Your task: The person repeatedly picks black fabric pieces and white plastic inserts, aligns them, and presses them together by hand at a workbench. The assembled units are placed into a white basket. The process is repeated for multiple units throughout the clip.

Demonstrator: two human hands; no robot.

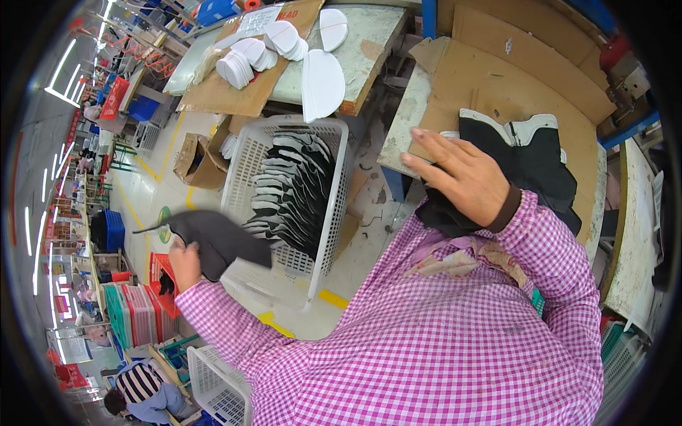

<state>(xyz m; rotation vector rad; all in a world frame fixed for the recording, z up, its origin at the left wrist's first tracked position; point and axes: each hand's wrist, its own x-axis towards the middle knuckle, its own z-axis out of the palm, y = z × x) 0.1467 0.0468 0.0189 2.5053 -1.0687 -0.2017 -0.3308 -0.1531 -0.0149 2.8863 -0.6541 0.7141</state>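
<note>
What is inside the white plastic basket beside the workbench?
The white basket holds a row of dark shoe-upper pieces stacked on edge, filling most of it. The basket's bottom and whatever lies beneath the pieces are covered. The left hand holds another dark piece just outside it.

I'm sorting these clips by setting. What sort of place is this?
Probably a shoe factory floor: a white basket full of dark cut upper pieces, white insole-shaped pieces stacked on a workbench, and more workstations along the aisle.
</note>
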